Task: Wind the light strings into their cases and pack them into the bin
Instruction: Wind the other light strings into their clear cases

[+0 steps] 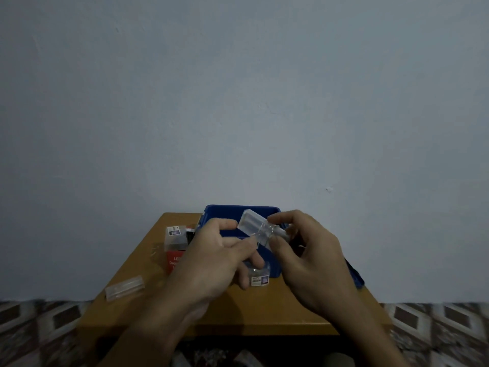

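Note:
Both hands hold a clear plastic case [253,223] above the blue bin [239,209] at the table's far side. My left hand [211,258] pinches its near end between thumb and fingers. My right hand [307,258] grips the case's right end with thumb and fingertips. Whether a light string is inside the case is too blurred to tell. A second clear case with a small label [258,277] lies on the table below my left fingers. Another labelled clear case [176,235] stands at the left.
A red box with white lettering [173,262] lies left of my left hand. A clear empty case [124,287] sits near the wooden table's [264,308] left edge. The bin's blue lid [356,276] lies at the right. A patterned floor surrounds the small table.

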Demonstrator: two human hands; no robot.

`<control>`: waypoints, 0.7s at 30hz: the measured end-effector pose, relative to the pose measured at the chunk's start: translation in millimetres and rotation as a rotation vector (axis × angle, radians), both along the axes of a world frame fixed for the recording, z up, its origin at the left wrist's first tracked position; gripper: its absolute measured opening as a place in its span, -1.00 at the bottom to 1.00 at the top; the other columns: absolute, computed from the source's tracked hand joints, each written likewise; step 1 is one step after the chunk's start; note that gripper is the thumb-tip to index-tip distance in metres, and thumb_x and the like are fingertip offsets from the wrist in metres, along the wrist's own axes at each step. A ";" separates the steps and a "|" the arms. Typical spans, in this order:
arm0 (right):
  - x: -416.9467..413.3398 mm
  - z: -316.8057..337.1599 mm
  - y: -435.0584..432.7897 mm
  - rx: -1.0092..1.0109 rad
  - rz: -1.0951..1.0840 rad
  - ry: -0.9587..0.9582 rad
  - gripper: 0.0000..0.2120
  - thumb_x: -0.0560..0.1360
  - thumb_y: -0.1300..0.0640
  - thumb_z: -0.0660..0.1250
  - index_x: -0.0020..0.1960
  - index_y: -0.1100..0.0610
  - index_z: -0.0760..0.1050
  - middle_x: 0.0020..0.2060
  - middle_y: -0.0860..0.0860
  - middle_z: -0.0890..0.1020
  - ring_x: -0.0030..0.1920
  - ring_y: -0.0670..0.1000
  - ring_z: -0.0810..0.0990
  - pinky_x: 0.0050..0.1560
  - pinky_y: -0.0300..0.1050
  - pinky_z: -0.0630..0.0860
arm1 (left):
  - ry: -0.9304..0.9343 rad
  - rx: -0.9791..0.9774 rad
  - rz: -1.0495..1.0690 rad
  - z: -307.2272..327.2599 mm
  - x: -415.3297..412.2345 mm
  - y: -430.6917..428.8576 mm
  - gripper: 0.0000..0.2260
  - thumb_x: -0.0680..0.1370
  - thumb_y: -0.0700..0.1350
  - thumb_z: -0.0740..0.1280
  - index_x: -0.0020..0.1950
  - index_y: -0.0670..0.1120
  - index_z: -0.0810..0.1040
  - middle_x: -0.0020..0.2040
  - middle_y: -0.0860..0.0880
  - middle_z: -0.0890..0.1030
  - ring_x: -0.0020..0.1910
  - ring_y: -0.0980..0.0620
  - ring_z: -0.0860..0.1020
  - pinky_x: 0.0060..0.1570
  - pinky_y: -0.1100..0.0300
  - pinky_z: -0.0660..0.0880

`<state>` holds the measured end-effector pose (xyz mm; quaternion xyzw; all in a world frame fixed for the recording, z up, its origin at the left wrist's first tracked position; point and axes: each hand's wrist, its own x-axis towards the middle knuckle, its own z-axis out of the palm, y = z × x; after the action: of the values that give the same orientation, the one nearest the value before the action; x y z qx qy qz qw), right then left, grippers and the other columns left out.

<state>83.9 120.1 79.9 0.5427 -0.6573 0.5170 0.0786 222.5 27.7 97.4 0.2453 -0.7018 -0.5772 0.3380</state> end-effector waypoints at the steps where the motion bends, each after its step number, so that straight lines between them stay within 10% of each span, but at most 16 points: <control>1: 0.3 -1.0 -0.1 -0.010 0.012 -0.019 -0.79 0.57 0.14 0.36 0.16 -0.10 0.54 -0.14 -0.17 0.57 -0.13 -0.12 0.56 -0.23 -0.23 0.55 | 0.003 0.025 -0.012 -0.4 -0.4 0.4 -0.67 0.61 -0.11 0.34 0.36 -0.07 0.38 -0.23 -0.09 0.71 -0.52 0.07 0.49 -0.53 0.35 0.38; 12: -4.5 -1.6 0.3 0.052 0.158 -0.233 -0.74 0.59 0.17 0.33 0.19 -0.13 0.59 -0.23 -0.01 0.62 -0.22 0.04 0.65 -0.17 0.13 0.64 | -0.020 -0.083 -0.057 -8.7 0.3 -13.0 -0.83 0.62 -0.09 0.32 0.21 -0.05 0.53 -0.22 -0.08 0.71 -0.53 0.09 0.44 -0.44 0.30 0.43; 21: -0.7 4.0 1.9 0.038 0.281 -0.460 -0.75 0.58 0.21 0.34 0.14 -0.10 0.61 -0.27 -0.04 0.64 -0.23 0.02 0.69 -0.12 -0.03 0.68 | 0.041 -0.135 -0.099 -12.0 4.5 -24.5 -0.80 0.59 -0.09 0.35 0.17 -0.13 0.50 -0.21 -0.13 0.71 -0.53 0.08 0.43 -0.44 0.28 0.41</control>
<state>83.2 122.0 83.9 0.4984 -0.5856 0.6200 -0.1555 227.0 3.2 85.3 0.1750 -0.7435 -0.5493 0.3389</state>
